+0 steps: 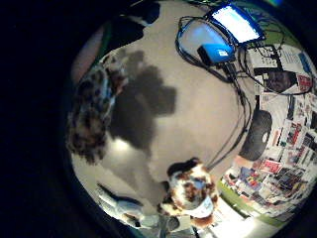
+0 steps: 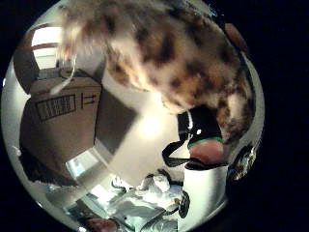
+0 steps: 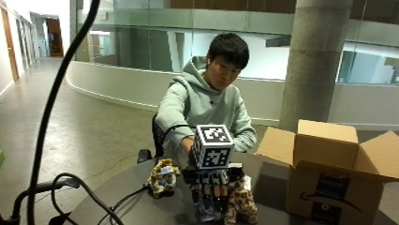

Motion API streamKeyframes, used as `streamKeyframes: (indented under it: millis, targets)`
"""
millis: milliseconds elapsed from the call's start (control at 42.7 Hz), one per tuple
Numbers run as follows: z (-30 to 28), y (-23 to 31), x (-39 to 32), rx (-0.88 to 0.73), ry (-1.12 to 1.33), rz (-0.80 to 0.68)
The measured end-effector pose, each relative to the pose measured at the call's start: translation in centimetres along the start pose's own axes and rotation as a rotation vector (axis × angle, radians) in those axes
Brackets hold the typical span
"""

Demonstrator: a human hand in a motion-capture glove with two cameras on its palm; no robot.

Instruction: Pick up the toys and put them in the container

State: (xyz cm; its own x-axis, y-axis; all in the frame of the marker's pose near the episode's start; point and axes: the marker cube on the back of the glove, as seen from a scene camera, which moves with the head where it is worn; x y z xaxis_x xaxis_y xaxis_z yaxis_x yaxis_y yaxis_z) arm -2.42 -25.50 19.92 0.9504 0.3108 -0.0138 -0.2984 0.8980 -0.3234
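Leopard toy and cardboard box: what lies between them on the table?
Nothing: the outside view shows only bare table between the leopard toy, held by the hand, and the box.

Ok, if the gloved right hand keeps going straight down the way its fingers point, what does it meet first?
Probably the table. The right hand points down, holding a spotted plush toy beside its fingers, and the palm view shows bare tabletop below. Depth is unclear.
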Motion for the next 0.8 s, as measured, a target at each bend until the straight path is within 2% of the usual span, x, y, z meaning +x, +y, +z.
streamKeyframes:
  millis: [211,328,632,796]
  targets:
    - [-0.7,2.2,1.8,-0.187,0.094,-0.024]
    - [-1.3,3.9,2.3,-0.229,0.007,-0.085]
    - [-2.5,3.3,0.9,0.036,-0.201,-0.2]
    - [0.5,1.7,-1.5,0.038,-0.226,-0.243]
